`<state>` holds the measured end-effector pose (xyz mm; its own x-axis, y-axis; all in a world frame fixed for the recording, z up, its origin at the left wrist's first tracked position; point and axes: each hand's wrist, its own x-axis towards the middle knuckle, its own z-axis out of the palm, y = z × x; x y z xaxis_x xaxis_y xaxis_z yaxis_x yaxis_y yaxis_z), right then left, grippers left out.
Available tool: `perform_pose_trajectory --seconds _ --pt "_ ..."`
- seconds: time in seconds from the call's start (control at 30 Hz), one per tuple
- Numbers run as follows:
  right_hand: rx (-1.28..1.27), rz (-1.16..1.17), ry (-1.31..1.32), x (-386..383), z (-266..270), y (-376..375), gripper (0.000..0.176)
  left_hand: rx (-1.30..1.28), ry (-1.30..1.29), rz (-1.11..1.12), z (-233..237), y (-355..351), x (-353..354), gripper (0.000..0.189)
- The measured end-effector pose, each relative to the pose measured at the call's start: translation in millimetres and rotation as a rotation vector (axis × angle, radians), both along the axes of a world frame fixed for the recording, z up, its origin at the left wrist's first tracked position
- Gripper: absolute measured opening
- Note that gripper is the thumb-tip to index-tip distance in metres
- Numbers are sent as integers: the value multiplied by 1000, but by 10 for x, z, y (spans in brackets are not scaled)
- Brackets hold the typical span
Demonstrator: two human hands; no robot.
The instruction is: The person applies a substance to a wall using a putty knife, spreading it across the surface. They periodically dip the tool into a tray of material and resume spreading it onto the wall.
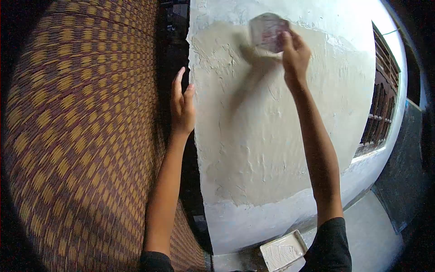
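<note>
My right hand [297, 56] grips a flat, squarish, semi-clear scraper [268, 32], slightly blurred, held up near the top of the wall. Behind it, a large patch of wet beige plaster [267, 149] with ridges and streaks covers much of the white wall [253, 226]. At the wall's left edge, my left hand [182, 106] is raised with its fingers apart and holds nothing. Whether it touches the edge cannot be made out. My arm's shadow falls across the plaster between the two hands.
A woven brown and yellow mat [86, 127] hangs along the left, with a dark gap between it and the wall. Low down, a tray [283, 251] holds pale plaster. A window with a dark grille [381, 99] is at the right, above a dark panel [392, 167].
</note>
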<state>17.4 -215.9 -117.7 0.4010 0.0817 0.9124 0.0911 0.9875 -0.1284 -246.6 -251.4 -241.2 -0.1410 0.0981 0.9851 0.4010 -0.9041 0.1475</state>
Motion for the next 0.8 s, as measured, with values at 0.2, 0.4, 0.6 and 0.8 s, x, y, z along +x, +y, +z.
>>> perform_pose_trajectory --seconds 0.2,0.4,0.6,0.8 --pt "-9 -265 -192 -58 -156 -8 32 5 1 -21 -33 49 33 54" --pt "4 -346 -299 -74 -222 47 30 -59 2 -8 -27 -85 56 55" --pt "-191 -69 173 386 -72 -71 29 -23 -11 -13 -121 71 -32 55" --pt "-49 -367 -263 0 -441 7 26 -27 -30 -6 -146 46 90 54"
